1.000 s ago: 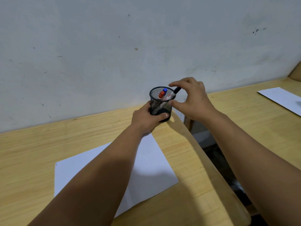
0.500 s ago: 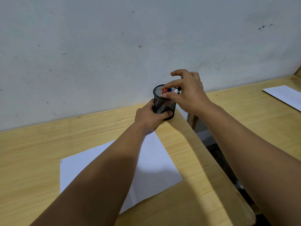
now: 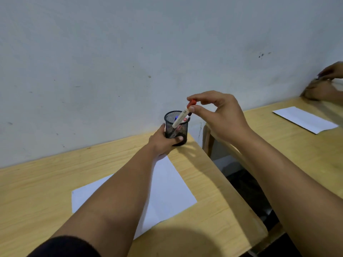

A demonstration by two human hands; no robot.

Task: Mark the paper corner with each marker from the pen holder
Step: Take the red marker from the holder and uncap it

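A black mesh pen holder (image 3: 182,129) stands near the far right corner of the wooden desk (image 3: 213,210). My left hand (image 3: 163,142) is wrapped around its lower part. My right hand (image 3: 217,114) pinches the red cap end of a white marker (image 3: 181,116), which is tilted and half out of the holder. A blue-capped marker (image 3: 176,118) and another marker (image 3: 187,117) remain inside. A white sheet of paper (image 3: 167,193) lies on the desk under my left forearm.
The desk's right edge drops into a gap with a dark floor (image 3: 246,190). A second desk (image 3: 289,145) on the right carries another white sheet (image 3: 304,119). Another person's hands (image 3: 323,86) are at the far right. A grey wall stands behind.
My right hand has closed on the red-capped marker and lifted it partly out of the holder. My left hand stays on the holder.
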